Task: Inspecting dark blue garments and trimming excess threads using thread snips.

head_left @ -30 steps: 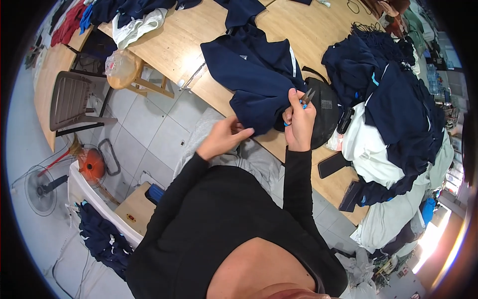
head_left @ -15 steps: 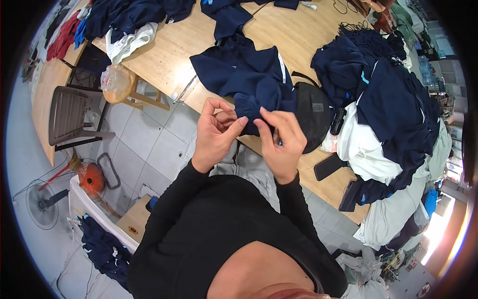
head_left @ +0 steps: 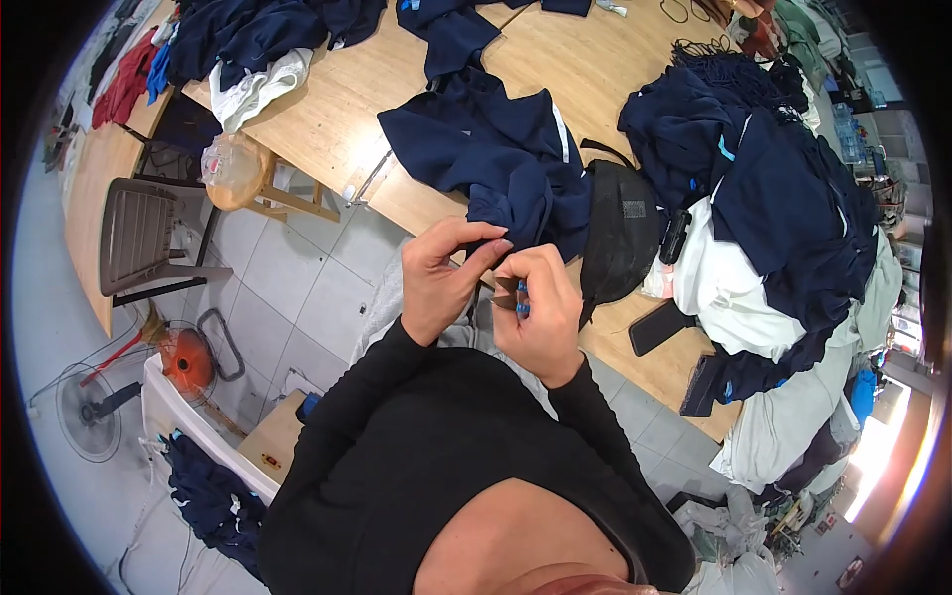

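Observation:
A navy garment (head_left: 486, 149) lies crumpled across the table edge in front of me, with a narrow white strip on its right part. My left hand (head_left: 441, 283) pinches the garment's near edge between thumb and fingertips. Close beside it on the right, my right hand (head_left: 540, 312) is closed around small thread snips (head_left: 511, 296) with blue parts and metal blades. The blades point toward the left hand, just below the pinched cloth. Fingers hide most of the snips.
A black pouch (head_left: 620, 233) lies right of the garment, with a dark phone (head_left: 661, 328) near the table edge. Navy clothes (head_left: 793, 208) and white cloth (head_left: 734, 288) are heaped at the right. At left stand a wooden stool (head_left: 253, 174), a chair (head_left: 149, 233) and a fan (head_left: 89, 409).
My right hand has left the cloth, dropped slightly toward me and turned, so the snips now show in it. My left hand still pinches the garment, moved a little right.

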The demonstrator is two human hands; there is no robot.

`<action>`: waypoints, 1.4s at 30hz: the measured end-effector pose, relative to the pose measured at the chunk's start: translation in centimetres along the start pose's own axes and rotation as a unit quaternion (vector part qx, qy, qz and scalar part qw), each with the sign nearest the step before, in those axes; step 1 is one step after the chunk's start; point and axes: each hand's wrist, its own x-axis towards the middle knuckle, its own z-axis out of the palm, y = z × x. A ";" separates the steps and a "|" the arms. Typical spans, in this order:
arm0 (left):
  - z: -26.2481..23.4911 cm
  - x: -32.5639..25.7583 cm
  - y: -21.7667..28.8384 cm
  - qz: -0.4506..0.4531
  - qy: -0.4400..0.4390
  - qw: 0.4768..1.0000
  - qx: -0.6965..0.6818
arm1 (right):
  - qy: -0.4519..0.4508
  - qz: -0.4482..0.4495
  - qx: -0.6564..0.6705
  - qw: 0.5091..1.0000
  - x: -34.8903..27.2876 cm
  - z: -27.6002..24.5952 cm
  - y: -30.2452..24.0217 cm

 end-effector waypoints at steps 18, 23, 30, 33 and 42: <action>-0.7 -0.6 1.1 -0.173 -0.080 0.951 -0.241 | 0.057 -0.016 -0.197 0.979 0.6 0.0 1.5; -0.7 -0.5 0.9 -0.183 -0.096 0.949 -0.238 | 0.087 -0.010 -0.198 0.976 0.7 0.0 2.0; -1.5 -0.6 -0.5 -0.176 -0.077 0.959 -0.209 | 0.066 0.003 -0.233 0.970 0.1 0.4 2.7; -2.4 0.8 -1.9 -0.225 -0.009 0.925 -0.305 | 0.159 0.070 -0.136 0.975 0.5 0.0 3.7; -2.6 1.3 0.2 -0.189 0.009 0.927 -0.323 | 0.072 0.239 0.028 0.968 -0.8 -3.7 5.1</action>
